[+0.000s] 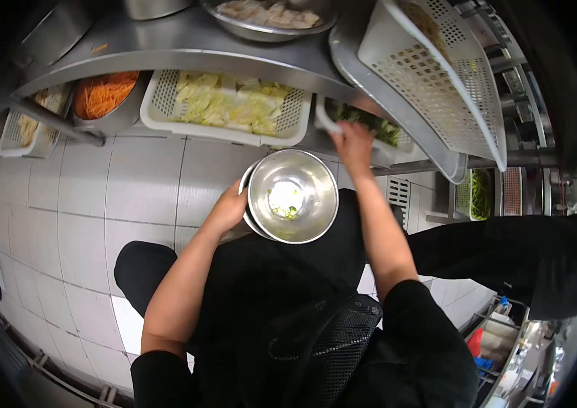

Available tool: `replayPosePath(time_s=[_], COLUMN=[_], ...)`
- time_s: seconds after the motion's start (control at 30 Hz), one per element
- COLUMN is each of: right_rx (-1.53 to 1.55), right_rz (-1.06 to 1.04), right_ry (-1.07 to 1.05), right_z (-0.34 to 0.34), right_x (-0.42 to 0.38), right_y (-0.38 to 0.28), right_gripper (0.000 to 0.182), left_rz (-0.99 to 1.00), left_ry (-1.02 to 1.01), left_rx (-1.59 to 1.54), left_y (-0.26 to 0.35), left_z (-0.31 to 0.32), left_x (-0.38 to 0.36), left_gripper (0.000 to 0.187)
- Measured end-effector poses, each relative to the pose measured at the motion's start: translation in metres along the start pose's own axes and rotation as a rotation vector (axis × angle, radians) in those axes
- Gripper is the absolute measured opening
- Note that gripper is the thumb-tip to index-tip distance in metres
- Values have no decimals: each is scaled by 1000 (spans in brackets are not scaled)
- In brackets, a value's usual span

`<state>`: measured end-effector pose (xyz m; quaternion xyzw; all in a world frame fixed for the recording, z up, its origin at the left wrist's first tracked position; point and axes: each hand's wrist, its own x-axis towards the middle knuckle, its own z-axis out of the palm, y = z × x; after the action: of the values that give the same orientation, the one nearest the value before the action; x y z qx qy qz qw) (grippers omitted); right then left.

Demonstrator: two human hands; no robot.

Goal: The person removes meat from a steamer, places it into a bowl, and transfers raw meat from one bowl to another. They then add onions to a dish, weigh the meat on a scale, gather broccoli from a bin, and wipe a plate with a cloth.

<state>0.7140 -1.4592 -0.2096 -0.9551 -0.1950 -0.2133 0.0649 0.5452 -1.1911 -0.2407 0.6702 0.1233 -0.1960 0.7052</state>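
Observation:
My left hand (pixel 226 209) is closed on the left rim of a steel bowl (pixel 319 204), which sits over another pale-rimmed bowl just in front of my body. A few small green vegetable bits (pixel 290 213) lie on the bowl's bottom. My right hand (pixel 354 144) reaches forward to a white basket (pixel 326 117) of dark leafy greens (pixel 385 129) under the steel shelf. Its fingers overlap the basket's left side and the greens; motion blur and the basket's contents hide their tips, so I cannot tell what they grip.
Beneath the steel counter (pixel 166 60) stand a basket of chopped cabbage (pixel 231 109) and a pot of shredded carrot (pixel 106 94). A bowl of pale pieces (pixel 271 15) rests on top. At right a large white perforated basket (pixel 431 88) leans on a tray. Another person's black-clad leg (pixel 499 255) extends nearby.

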Motion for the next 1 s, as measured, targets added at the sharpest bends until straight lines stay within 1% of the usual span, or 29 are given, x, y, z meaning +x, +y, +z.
replayPosePath(time_s=[0.03, 0.1, 0.2, 0.27, 0.3, 0.33, 0.4, 0.43, 0.47, 0.5, 0.53, 0.6, 0.67, 0.77, 0.8, 0.87, 0.9, 0.97, 1.0], right_rx=[83, 110, 298, 742, 750, 751, 218, 221, 41, -144, -143, -242, -257, 410, 412, -82, -81, 26, 22], right_rz=[51, 81, 76, 236, 438, 439, 223, 221, 250, 275, 268, 182, 161, 171, 168, 150, 151, 114, 115], right_ry=[-34, -62, -159, -246, -364, -357, -367, -364, -551, -738, -740, -477, -432, -531, -532, -563, -567, -344, -334], right_z=[-9, -23, -43, -56, -60, -57, -45, -39, -33, -26, -9, 33, 29, 16, 23, 36, 42, 50, 46], right_x=[-11, -29, -47, -35, -23, -9, 23, 43, 65, 80, 83, 78, 83, 88, 92, 100, 99, 97, 95], right_y=[-13, -26, -10, 4, 10, 10, 6, -2, -14, -21, -18, -10, -3, 28, 28, 16, 12, 7, 12], right_gripper=[26, 27, 32, 36, 46, 46, 59, 59, 64, 70, 70, 76, 73, 50, 50, 58, 58, 66, 66], left_rz=[-8, -31, -29, -16, -38, -58, -19, -33, -48, 2, 0, -142, -117, -75, -64, -39, -53, -57, -75], left_ry=[-14, -62, -135, -169, -181, -194, -196, -197, -195, -188, -182, -189, -176, -146, -129, -115, -133, -154, -150], left_rx=[-26, -70, -79, -62, -40, -16, 37, 49, 58, 61, 58, 12, -7, -11, 1, 11, -14, -32, -18], left_y=[0, 1, 7, 9, 11, 11, 2, 2, 1, -3, 0, 11, 11, 6, 3, -4, -3, 3, 7], left_z=[1, 2, 10, 8, 8, 7, 6, 6, 5, 4, 4, 3, 2, 1, 2, 2, 3, 3, 4], left_x=[2, 4, 1, -1, -3, -5, -2, -3, -4, -4, -6, -10, -12, -9, -8, -5, -6, -7, -8], left_gripper=[44, 44, 43, 43, 43, 43, 43, 42, 42, 42, 42, 42, 42, 42, 42, 41, 43, 44, 44])
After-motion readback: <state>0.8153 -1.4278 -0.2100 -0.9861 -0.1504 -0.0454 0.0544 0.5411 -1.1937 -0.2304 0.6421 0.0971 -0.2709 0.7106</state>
